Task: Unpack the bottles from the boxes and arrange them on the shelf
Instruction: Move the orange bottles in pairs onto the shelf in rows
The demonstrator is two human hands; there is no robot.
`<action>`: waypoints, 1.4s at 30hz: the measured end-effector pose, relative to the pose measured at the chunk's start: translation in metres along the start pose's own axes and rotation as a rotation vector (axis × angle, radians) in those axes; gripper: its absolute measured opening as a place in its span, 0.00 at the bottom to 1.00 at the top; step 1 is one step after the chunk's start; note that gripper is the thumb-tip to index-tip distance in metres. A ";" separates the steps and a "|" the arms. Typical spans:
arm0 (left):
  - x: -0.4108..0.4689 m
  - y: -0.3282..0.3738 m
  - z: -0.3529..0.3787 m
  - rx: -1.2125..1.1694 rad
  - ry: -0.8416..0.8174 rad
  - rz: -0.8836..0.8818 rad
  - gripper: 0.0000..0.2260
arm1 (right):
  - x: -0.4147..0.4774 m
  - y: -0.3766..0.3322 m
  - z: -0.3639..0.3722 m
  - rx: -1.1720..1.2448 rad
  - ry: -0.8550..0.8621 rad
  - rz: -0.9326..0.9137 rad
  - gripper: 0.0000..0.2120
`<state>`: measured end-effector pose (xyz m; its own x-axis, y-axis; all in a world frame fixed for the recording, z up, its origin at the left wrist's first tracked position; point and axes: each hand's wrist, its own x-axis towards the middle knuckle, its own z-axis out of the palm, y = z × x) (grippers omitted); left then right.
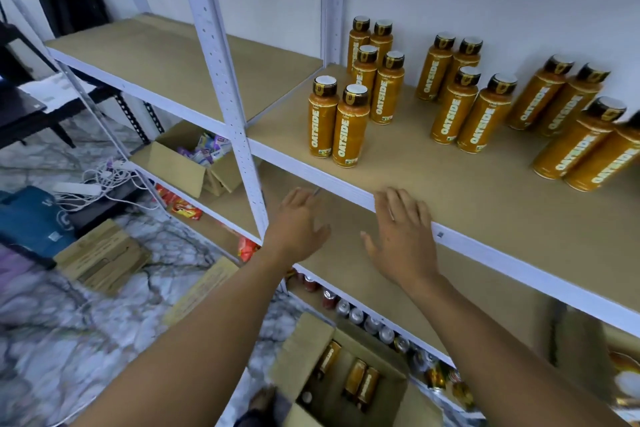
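Observation:
Several orange bottles with dark caps [349, 125] stand in paired rows on the tan shelf board [467, 198] of a white metal rack. My left hand [298, 225] and my right hand [401, 236] hover empty, fingers relaxed, just in front of the shelf's front edge and below the nearest bottles. On the floor below sits an open cardboard box [304, 350] with a few more orange bottles [360, 383] lying inside.
A white upright post [228, 107] stands left of my hands. The left shelf bay [173, 62] holds nothing. Lower shelves carry an open box of packets [194, 163], red snack packs [183, 208] and a row of cans [367, 319]. Flattened cartons [104, 256] and cables lie on the marble floor.

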<state>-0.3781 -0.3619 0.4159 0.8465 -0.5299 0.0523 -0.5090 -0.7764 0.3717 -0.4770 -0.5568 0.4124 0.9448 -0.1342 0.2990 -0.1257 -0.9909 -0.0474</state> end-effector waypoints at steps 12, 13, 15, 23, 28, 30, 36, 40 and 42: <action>-0.029 -0.033 0.095 0.101 -0.653 0.235 0.26 | -0.095 -0.017 0.037 0.187 -0.685 0.398 0.29; -0.032 -0.039 0.104 0.118 -0.699 0.265 0.25 | -0.107 -0.021 0.043 0.221 -0.766 0.425 0.29; -0.041 -0.048 0.126 0.170 -0.782 0.311 0.26 | -0.130 -0.027 0.058 0.248 -0.888 0.465 0.30; -0.099 -0.072 0.263 0.033 -1.006 0.197 0.33 | -0.238 -0.012 0.158 0.411 -0.976 0.676 0.27; -0.122 -0.099 0.409 -0.066 -0.991 0.035 0.38 | -0.300 0.007 0.288 0.466 -0.831 0.827 0.24; -0.129 -0.111 0.468 -0.100 -0.951 -0.023 0.35 | -0.322 0.012 0.347 0.488 -0.797 0.893 0.22; -0.137 -0.155 0.624 -0.083 -0.769 -0.009 0.27 | -0.380 0.027 0.520 0.570 -0.667 1.041 0.23; -0.137 -0.186 0.705 -0.094 -0.771 -0.090 0.33 | -0.402 0.030 0.610 0.679 -0.627 1.122 0.27; -0.133 -0.195 0.734 -0.139 -0.756 -0.160 0.36 | -0.411 0.032 0.648 0.749 -0.607 1.174 0.31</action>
<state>-0.5064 -0.3906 -0.3440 0.5460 -0.5424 -0.6385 -0.3235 -0.8395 0.4366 -0.6732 -0.5286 -0.3300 0.4231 -0.6118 -0.6683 -0.8710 -0.0712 -0.4861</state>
